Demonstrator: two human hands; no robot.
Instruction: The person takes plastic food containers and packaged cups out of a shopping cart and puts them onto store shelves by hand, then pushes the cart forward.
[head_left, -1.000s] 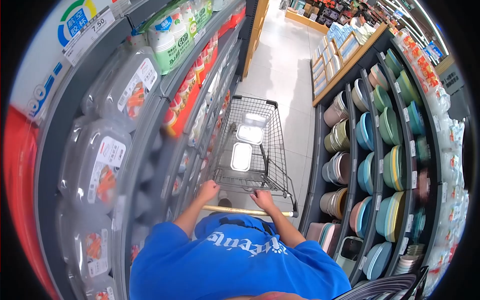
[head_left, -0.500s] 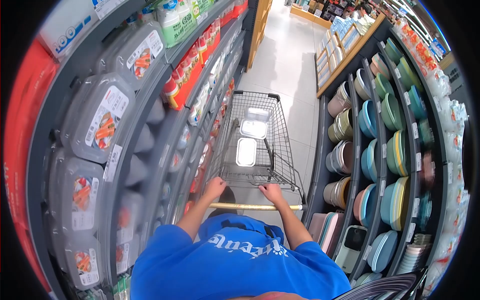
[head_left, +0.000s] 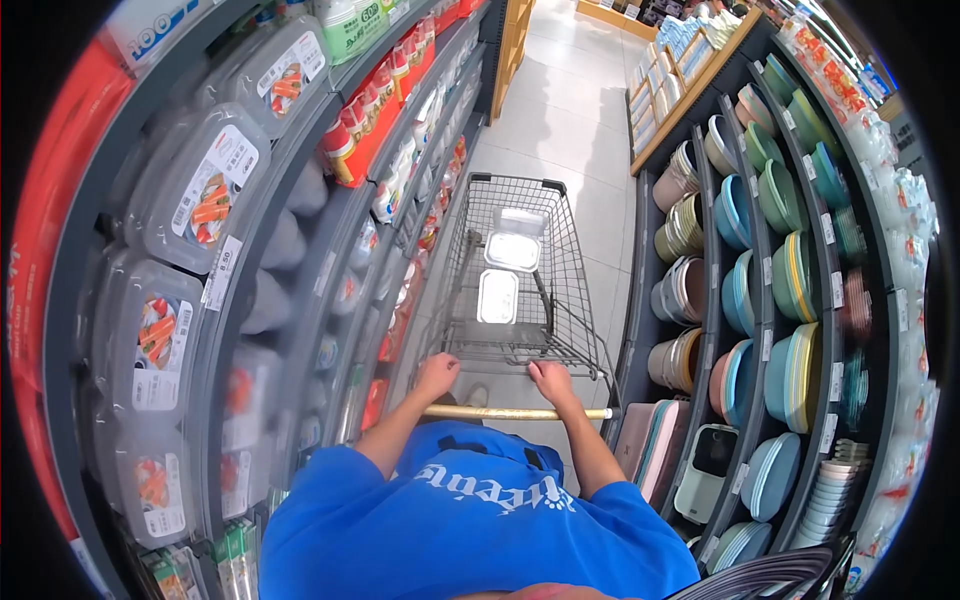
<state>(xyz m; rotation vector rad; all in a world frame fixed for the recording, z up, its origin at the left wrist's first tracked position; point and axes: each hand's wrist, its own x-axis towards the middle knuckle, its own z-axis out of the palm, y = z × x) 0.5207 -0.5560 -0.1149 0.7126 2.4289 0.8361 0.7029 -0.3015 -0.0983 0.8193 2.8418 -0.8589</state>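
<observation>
My left hand (head_left: 438, 376) and my right hand (head_left: 550, 381) are loosely curled just beyond the gold-coloured handle bar (head_left: 500, 412) of a shopping cart. Both forearms cross over the bar; whether they press on it I cannot tell. Neither hand shows anything in its fingers. Ahead of them is the dark wire basket of the shopping cart (head_left: 575, 270). Inside it lie a white rectangular tray (head_left: 498, 297) and, just beyond, a second white tray (head_left: 513, 252) with a clear part behind it.
On the left, shelves carry clear lidded food boxes (head_left: 208, 190) and red-wrapped goods (head_left: 370, 130). Shelves on the right hold nested plastic basins (head_left: 782, 197) and bins (head_left: 679, 290). The tiled aisle floor (head_left: 550, 110) runs ahead past a wooden-edged display (head_left: 690, 90).
The shelves on both sides have slid nearer as I move forward along the aisle with the cart. My hands keep nearly the same place over the handle bar.
</observation>
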